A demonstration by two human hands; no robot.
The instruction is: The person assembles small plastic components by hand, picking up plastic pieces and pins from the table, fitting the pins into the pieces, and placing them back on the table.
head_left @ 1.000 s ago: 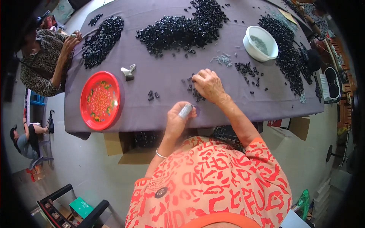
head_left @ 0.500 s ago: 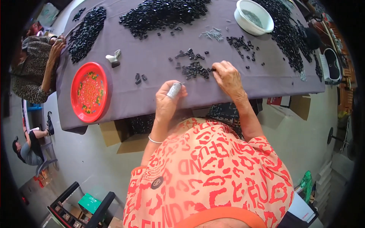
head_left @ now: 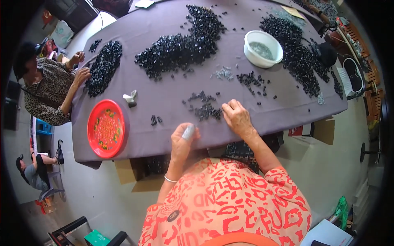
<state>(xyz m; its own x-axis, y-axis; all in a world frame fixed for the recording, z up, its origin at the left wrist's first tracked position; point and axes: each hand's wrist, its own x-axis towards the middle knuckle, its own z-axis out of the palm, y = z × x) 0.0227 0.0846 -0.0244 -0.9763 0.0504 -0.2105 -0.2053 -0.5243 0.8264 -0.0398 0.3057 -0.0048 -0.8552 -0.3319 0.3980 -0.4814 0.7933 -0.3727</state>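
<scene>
My left hand (head_left: 184,139) hovers over the near edge of the cloth-covered table, fingers curled in and slightly blurred. A silvery-grey wrap covers its thumb; whatever those fingers hold is hidden. My right hand (head_left: 239,119) rests by a small heap of black plastic pieces (head_left: 208,111), its thumb and fingertips pinched together at the heap's right side. Whether a piece sits in that pinch cannot be made out. More loose black pieces (head_left: 201,96) lie just behind the heap, and a few others (head_left: 156,119) lie to the left of my left hand.
A red flowered tray (head_left: 106,151) stands at left, near a small white-and-dark item (head_left: 130,98). Small clear-grey rods (head_left: 223,74) lie before a white bowl (head_left: 250,53). Large black piles (head_left: 176,53) cover the far side. A co-worker (head_left: 49,92) sits at the left edge.
The view has tilted up, so the table appears lower and more of its far side shows. My hands stay near the same heap. The co-worker's hands are now apart beside the left pile.
</scene>
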